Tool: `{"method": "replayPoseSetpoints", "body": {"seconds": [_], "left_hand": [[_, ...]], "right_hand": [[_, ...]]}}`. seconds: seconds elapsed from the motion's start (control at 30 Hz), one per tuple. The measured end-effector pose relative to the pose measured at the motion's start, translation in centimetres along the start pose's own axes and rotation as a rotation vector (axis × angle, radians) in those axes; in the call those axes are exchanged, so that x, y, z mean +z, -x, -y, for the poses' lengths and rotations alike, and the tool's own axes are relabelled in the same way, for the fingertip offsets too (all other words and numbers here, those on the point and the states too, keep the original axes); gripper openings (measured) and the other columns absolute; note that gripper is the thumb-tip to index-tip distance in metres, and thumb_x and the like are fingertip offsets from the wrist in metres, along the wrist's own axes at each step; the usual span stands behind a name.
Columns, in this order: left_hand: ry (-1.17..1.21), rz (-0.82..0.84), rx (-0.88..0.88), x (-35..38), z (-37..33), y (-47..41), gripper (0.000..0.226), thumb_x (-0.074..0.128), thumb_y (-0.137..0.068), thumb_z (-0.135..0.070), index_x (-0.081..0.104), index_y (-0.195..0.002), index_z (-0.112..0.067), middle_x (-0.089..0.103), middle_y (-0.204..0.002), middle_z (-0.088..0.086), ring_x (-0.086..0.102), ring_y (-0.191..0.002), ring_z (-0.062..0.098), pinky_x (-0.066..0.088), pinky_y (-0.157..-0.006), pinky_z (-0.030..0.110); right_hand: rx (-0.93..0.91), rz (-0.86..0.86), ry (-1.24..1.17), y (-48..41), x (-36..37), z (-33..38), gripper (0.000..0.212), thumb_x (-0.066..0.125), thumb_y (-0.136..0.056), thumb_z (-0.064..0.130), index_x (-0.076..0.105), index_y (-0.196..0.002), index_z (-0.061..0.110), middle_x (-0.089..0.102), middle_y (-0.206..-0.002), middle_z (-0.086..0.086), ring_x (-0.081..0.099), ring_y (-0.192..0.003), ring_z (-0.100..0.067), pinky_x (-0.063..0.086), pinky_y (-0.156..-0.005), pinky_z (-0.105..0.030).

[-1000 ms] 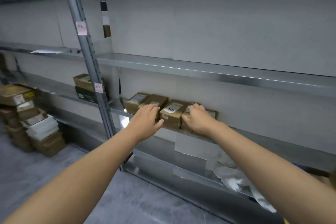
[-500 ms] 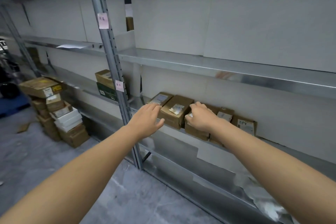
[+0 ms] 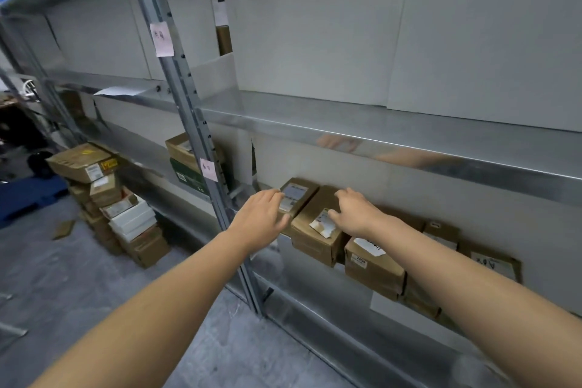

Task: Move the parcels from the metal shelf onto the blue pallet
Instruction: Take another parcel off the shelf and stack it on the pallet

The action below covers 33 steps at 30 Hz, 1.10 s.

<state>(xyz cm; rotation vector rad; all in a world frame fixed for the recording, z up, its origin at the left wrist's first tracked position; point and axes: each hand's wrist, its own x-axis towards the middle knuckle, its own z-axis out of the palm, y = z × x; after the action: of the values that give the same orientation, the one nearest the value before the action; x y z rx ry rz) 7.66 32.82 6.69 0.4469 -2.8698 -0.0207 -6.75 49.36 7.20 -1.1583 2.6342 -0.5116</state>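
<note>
Metal shelf point(image 3: 393, 142), grey, several levels. Lower level, right bay: row of brown parcels point(image 3: 371, 271) side by side near the front edge, labels up. Left bay: brown box point(image 3: 180, 148) stacked on green box point(image 3: 185, 175). Level above: loose sheet of paper point(image 3: 118, 91). Floor point(image 3: 47, 277): stacked cartons point(image 3: 138, 230) beside the shelf; blue pallet point(image 3: 28, 195) far left.

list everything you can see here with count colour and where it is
metal shelf: one, grey, across the view
parcels: at least five, brown, in a row on a lower level
boxes: two, brown on green, left of the upright
stacked boxes: several, brown and white, on the floor at left
blue pallet: one, blue, far left on the floor
notes: two, pink, on the upright
left hand: one, on the leftmost parcel
right hand: one, on the second parcel
</note>
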Motion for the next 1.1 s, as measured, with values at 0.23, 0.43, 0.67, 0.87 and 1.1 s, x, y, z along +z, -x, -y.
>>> {"method": "replayPoseSetpoints", "body": {"seconds": [0.23,0.43,0.67,0.87,1.1], "left_hand": [[0.082,0.022,-0.036,4.2,4.7,-3.9,0.054,0.044,-0.099,-0.041,0.038,-0.146,-0.015,0.042,-0.149,0.002,0.035,-0.139,0.017,0.023,-0.116,0.031],[0.124,0.082,-0.015,8.1,10.4,-8.4,0.051,0.046,-0.097,-0.041,0.042,-0.142,-0.016,0.048,-0.143,0.003,0.041,-0.133,0.018,0.03,-0.113,0.033],[0.171,0.14,0.1,11.8,16.0,-14.1,0.047,0.046,-0.098,-0.036,0.043,-0.139,-0.012,0.051,-0.137,0.007,0.045,-0.128,0.022,0.033,-0.108,0.035],[0.251,0.232,0.168,15.7,18.9,-16.9,0.043,0.046,-0.1,-0.031,0.044,-0.138,-0.011,0.051,-0.137,0.008,0.045,-0.128,0.023,0.035,-0.108,0.034],[0.37,0.355,0.241,19.1,20.2,-18.6,0.039,0.046,-0.098,-0.03,0.048,-0.132,-0.012,0.054,-0.127,0.011,0.052,-0.117,0.027,0.044,-0.101,0.039]], "right_hand": [[0.06,0.067,-0.079,-6.4,2.8,1.0,0.058,0.048,-0.097,0.031,0.032,-0.146,0.006,0.034,-0.151,-0.014,0.034,-0.138,-0.029,0.03,-0.111,-0.038],[0.141,0.119,-0.195,-12.2,6.7,3.0,0.048,0.05,-0.097,0.026,0.043,-0.141,0.009,0.049,-0.141,-0.012,0.046,-0.129,-0.028,0.036,-0.099,-0.028],[0.274,0.204,-0.222,-19.5,9.6,5.2,0.037,0.043,-0.1,0.029,0.05,-0.135,0.017,0.057,-0.133,-0.01,0.054,-0.118,-0.026,0.043,-0.098,-0.034],[0.414,0.28,-0.218,-24.0,12.4,5.5,0.037,0.038,-0.101,0.016,0.047,-0.136,0.011,0.053,-0.133,-0.015,0.052,-0.121,-0.027,0.04,-0.107,-0.041],[0.67,0.172,-0.113,-26.7,14.8,5.7,0.069,0.044,-0.099,0.016,0.001,-0.151,-0.002,0.018,-0.157,-0.022,0.04,-0.134,-0.032,0.041,-0.106,-0.034]]}}
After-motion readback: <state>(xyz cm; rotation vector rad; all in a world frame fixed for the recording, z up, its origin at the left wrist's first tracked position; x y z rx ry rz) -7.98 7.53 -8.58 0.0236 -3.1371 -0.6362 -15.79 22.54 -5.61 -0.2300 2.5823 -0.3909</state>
